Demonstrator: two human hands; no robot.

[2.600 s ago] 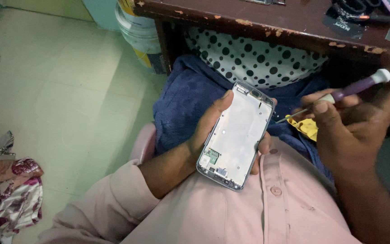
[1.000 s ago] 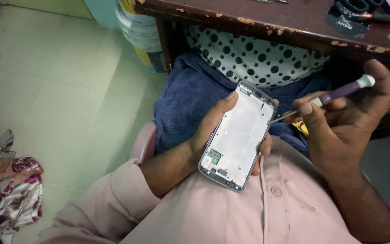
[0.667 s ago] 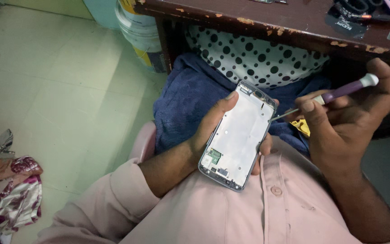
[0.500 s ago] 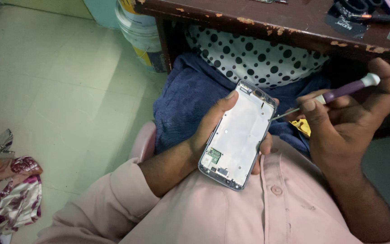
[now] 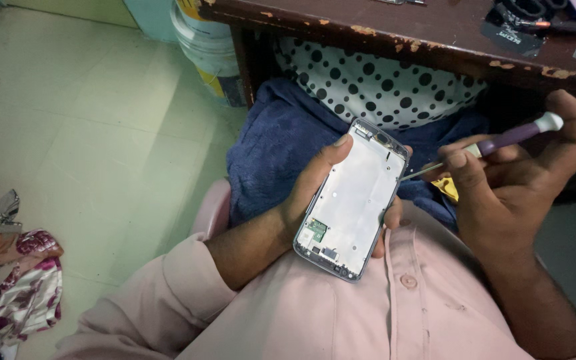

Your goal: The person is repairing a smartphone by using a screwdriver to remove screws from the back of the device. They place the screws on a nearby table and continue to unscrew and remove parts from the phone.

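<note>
My left hand (image 5: 315, 183) grips an opened phone frame (image 5: 353, 200), silver inside, with a small green circuit piece near its lower end. My thumb lies along its left edge and fingertips show at its right edge. My right hand (image 5: 508, 193) holds a small screwdriver (image 5: 495, 143) with a purple handle and white cap. Its thin metal tip rests at the phone's upper right edge. Something yellow (image 5: 447, 190) peeks out under my right hand.
A worn dark wooden table (image 5: 395, 30) runs across the top, with tools (image 5: 535, 20) at its right end. Below it lie a polka-dot cloth (image 5: 381, 87) and a blue towel (image 5: 275, 143). A bucket (image 5: 205, 47) stands on the pale tiled floor; flowered fabric (image 5: 8, 287) sits at left.
The screwdriver has swung down from a higher raised position, so its tip now meets the phone's upper right edge. My left hand and the phone have hardly moved.
</note>
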